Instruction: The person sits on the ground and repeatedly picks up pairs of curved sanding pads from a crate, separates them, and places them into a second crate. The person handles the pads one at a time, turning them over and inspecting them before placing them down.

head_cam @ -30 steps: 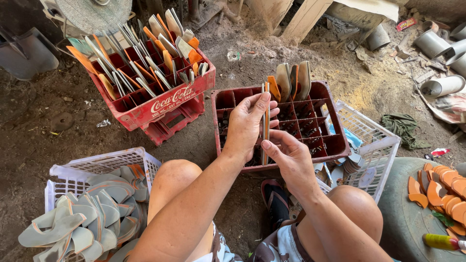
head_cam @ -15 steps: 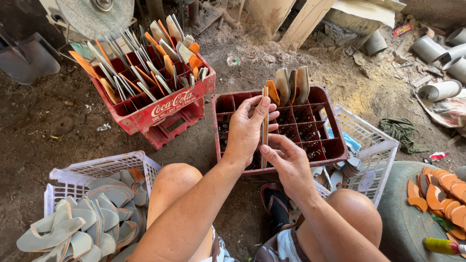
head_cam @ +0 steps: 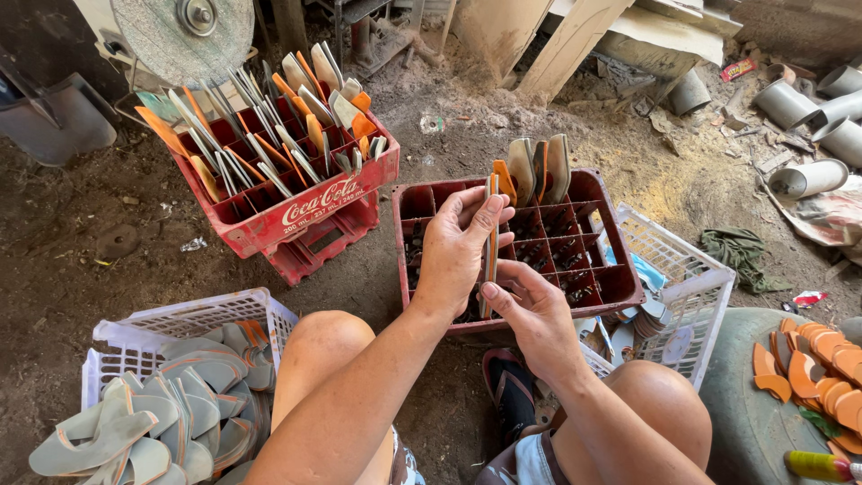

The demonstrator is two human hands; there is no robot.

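Note:
My left hand and my right hand both grip a thin flat sandal sole, grey and orange, held upright on edge. The left hand pinches its upper part, the right hand holds the lower end. They hover over a dark red divided crate. A few similar soles stand in that crate's far compartments.
A second red crate full of upright soles stands at upper left on another crate. A white basket of grey sandal straps sits at lower left, another white basket at right. Orange cut pieces lie on a round green surface. My knees frame the crate.
The sole has tilted slightly and stays in both hands over the crate; my view shifted a little. Nothing was let go.

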